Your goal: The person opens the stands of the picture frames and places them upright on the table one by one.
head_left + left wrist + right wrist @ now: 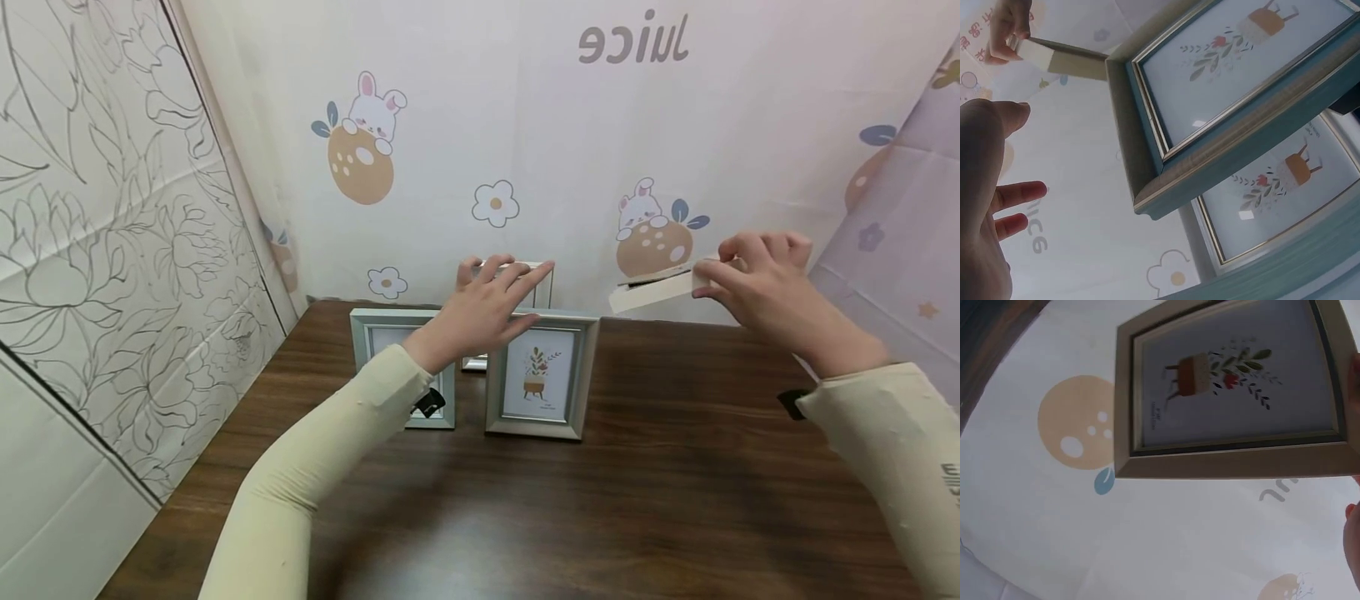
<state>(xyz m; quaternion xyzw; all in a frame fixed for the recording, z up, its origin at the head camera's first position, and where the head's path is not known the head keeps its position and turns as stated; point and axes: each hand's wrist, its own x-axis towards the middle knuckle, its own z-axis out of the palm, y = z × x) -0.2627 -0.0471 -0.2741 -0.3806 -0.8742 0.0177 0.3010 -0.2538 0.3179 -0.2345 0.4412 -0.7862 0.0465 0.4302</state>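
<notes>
My right hand grips a cream picture frame by one edge, raised in the air on the right. In the right wrist view this held picture frame shows a potted-plant print. My left hand hovers with fingers spread over the standing frames. A frame with a silver-beige border stands upright in the middle, showing a plant print. To its left is a light blue-green frame, partly covered by my left arm. Behind them stands a silver frame, mostly hidden. Whether my left fingertips touch it I cannot tell.
The frames stand on a dark wooden table, close to its back edge. A pale curtain with rabbits and flowers hangs behind. At the left is a white panel with line-drawn flowers.
</notes>
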